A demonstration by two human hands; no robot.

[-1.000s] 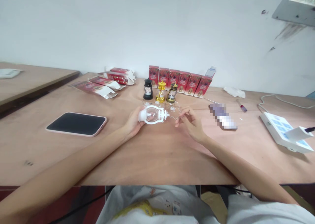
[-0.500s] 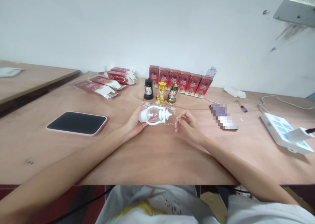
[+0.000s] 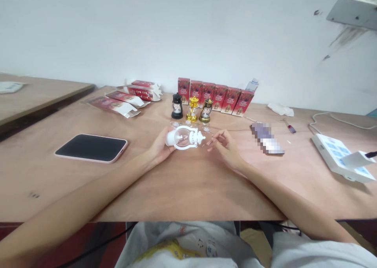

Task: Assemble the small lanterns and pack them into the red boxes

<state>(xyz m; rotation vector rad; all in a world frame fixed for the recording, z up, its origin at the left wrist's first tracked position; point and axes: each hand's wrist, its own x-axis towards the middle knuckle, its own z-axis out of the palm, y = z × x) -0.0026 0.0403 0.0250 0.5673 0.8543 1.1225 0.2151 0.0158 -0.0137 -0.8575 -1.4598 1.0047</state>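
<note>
A small white toy lantern (image 3: 193,137) with a clear globe lies on its side in the air just above the table. My left hand (image 3: 160,147) is closed around its base, the lantern's top pointing right. Close to that top, my right hand (image 3: 225,145) pinches a thin wire handle (image 3: 209,142), of which only a little shows between the fingertips. Whether the wire is joined to the lantern I cannot tell. Behind my hands stand a black lantern (image 3: 177,107), a gold lantern (image 3: 192,109) and a bronze lantern (image 3: 205,111), with clear plastic pieces (image 3: 188,123) lying before them.
Several red boxes (image 3: 219,97) stand in a row by the wall. Flattened cartons (image 3: 113,104) lie at back left. A pink-edged phone (image 3: 92,148) is left, another phone (image 3: 267,139) right. Farther right are a screwdriver (image 3: 291,128), tissue (image 3: 280,110) and power strip (image 3: 341,158).
My right fingers have turned and drawn slightly closer to the lantern's top. The bent wire, clearly outlined before, now shows much less. My left hand still holds the lantern in nearly the same place.
</note>
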